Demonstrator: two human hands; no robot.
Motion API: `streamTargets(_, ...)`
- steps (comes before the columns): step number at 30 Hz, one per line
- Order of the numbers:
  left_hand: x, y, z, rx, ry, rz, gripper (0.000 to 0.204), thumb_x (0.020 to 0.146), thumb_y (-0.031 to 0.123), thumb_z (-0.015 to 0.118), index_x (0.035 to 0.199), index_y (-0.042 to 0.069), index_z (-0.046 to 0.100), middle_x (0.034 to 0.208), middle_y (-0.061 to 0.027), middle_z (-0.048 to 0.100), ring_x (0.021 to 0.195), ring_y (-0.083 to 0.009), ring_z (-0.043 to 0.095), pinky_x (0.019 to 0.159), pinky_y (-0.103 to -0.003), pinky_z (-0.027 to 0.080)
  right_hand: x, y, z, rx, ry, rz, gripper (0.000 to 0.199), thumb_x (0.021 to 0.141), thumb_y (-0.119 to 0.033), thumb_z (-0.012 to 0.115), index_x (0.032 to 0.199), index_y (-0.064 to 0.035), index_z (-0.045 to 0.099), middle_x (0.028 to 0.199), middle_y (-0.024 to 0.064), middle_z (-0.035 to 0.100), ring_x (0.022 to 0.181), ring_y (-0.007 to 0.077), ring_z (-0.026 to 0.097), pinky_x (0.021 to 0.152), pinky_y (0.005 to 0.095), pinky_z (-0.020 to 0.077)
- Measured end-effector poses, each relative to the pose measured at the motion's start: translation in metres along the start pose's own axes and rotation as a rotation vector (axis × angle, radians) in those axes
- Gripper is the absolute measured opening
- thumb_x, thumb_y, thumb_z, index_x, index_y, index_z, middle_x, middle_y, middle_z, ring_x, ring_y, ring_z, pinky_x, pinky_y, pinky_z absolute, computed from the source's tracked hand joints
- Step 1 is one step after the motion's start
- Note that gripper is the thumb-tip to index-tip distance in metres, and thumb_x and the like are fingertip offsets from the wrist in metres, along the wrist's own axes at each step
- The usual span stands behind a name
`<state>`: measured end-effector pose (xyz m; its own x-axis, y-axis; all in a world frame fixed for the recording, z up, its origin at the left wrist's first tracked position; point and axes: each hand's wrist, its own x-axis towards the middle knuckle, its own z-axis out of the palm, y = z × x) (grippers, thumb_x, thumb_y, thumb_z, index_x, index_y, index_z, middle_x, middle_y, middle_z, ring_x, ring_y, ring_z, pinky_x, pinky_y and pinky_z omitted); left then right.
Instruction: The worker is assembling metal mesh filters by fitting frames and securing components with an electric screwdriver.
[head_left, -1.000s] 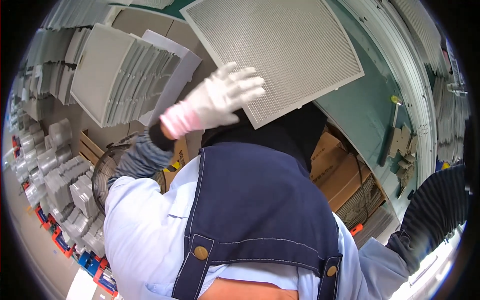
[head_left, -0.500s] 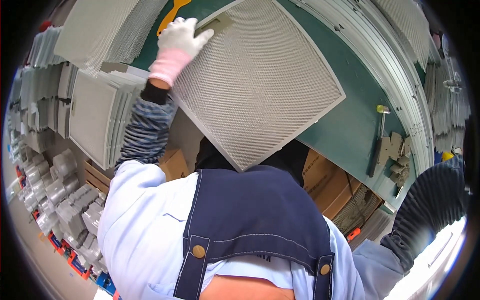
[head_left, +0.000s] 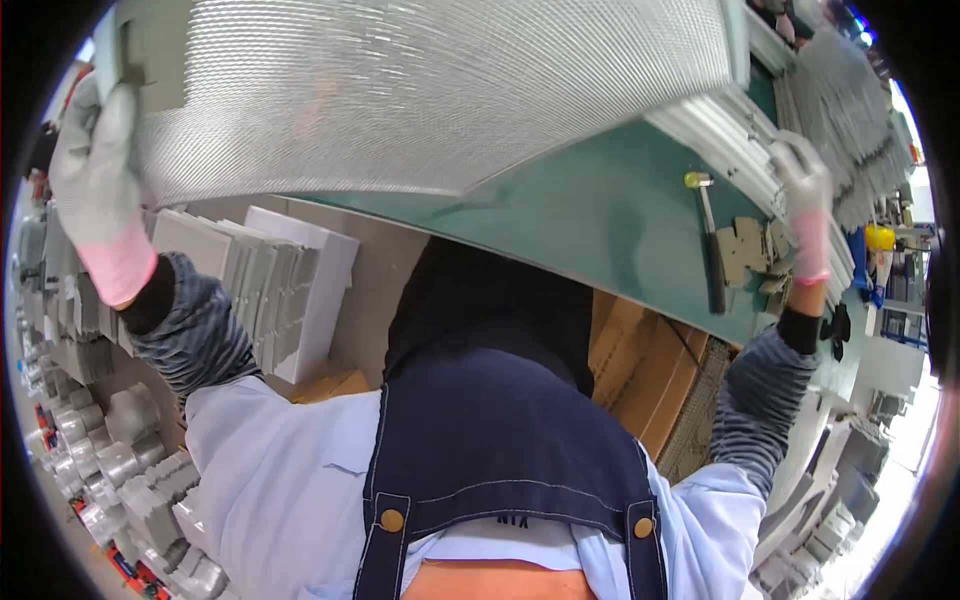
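A large silver mesh filter panel (head_left: 420,100) is held up and tilted at the top of the head view. My left hand (head_left: 100,170), in a white glove with a pink cuff, is closed on its left edge, beside a flat grey-beige plate (head_left: 155,50) on the panel's corner. Out on the right, my right hand (head_left: 805,185), gloved alike, is at the long white metal strips (head_left: 715,125) with its fingers stretched out and apart. A hammer (head_left: 712,225) with a yellow-tipped head and dark handle lies near it, beside several small grey-beige metal plates (head_left: 748,250).
The green table (head_left: 580,210) has its near edge in front of my body. Framed panels (head_left: 260,280) stand stacked at left, and more stacked sheets (head_left: 835,110) are at far right. Cardboard boxes (head_left: 640,370) sit under the table. Clear-wrapped rolls (head_left: 125,460) fill the lower left.
The panel has been lifted off the table and tilted, its left side carried left by my left hand. My right hand has come into view at the white strips.
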<state>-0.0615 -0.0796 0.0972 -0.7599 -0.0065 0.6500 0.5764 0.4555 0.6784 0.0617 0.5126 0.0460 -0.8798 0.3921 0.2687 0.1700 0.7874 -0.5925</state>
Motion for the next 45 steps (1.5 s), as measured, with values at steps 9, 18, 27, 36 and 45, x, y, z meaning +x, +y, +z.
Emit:
streamTargets(9, -0.072, -0.056, -0.006, -0.56, -0.557, 0.206, 0.023, 0.076, 0.002, 0.069, 0.097, 0.006, 0.059, 0.099, -0.0105, 0.068, 0.105, -0.0253, 0.062, 0.108, -0.047, 0.035, -0.065, 0.091, 0.146, -0.567, -0.074, 0.067, 0.031, 0.081, -0.023, 0.065, 0.107, -0.0071, 0.056, 0.104, 0.0197, 0.06, 0.099, 0.0364, 0.061, 0.083, 0.046, 0.0508)
streamTargets(18, -0.179, -0.157, -0.024, 0.363, -0.5, 0.447, 0.028, 0.083, 0.006, 0.06, 0.106, 0.015, 0.071, 0.122, -0.0098, 0.063, 0.125, -0.0312, 0.053, 0.108, -0.045, 0.038, -0.029, 0.113, 0.152, -0.239, 0.124, 0.071, 0.018, 0.09, -0.01, 0.054, 0.104, -0.0031, 0.063, 0.084, 0.017, 0.068, 0.082, 0.0291, 0.067, 0.072, 0.0416, 0.0507)
streamTargets(27, -0.208, -0.177, 0.021, 0.394, -0.566, 0.432, 0.03, 0.084, 0.012, 0.057, 0.111, 0.015, 0.069, 0.131, -0.0127, 0.057, 0.126, -0.0351, 0.05, 0.105, -0.045, 0.041, -0.021, -0.092, 0.233, 0.062, -0.3, -0.405, 0.03, 0.091, -0.017, 0.056, 0.117, -0.003, 0.061, 0.096, 0.0219, 0.064, 0.086, 0.0406, 0.061, 0.074, 0.0423, 0.0501)
streamTargets(36, -0.208, -0.177, 0.024, 0.405, -0.562, 0.446, 0.03, 0.081, 0.012, 0.059, 0.109, 0.016, 0.068, 0.125, -0.0118, 0.059, 0.121, -0.0335, 0.055, 0.104, -0.048, 0.043, -0.008, -0.087, 0.263, -0.394, -0.361, -0.456, 0.031, 0.094, -0.023, 0.052, 0.121, -0.0096, 0.06, 0.09, 0.0141, 0.065, 0.077, 0.035, 0.064, 0.067, 0.0434, 0.0524)
streamTargets(45, -0.203, -0.165, 0.021, 0.42, -0.568, 0.421, 0.029, 0.083, 0.011, 0.057, 0.109, 0.017, 0.069, 0.125, -0.0106, 0.061, 0.122, -0.031, 0.055, 0.104, -0.046, 0.043, -0.004, -0.075, 0.263, -0.315, -0.4, -0.483, 0.029, 0.091, -0.017, 0.055, 0.116, -0.0047, 0.06, 0.092, 0.0171, 0.065, 0.084, 0.0381, 0.062, 0.071, 0.0456, 0.0502)
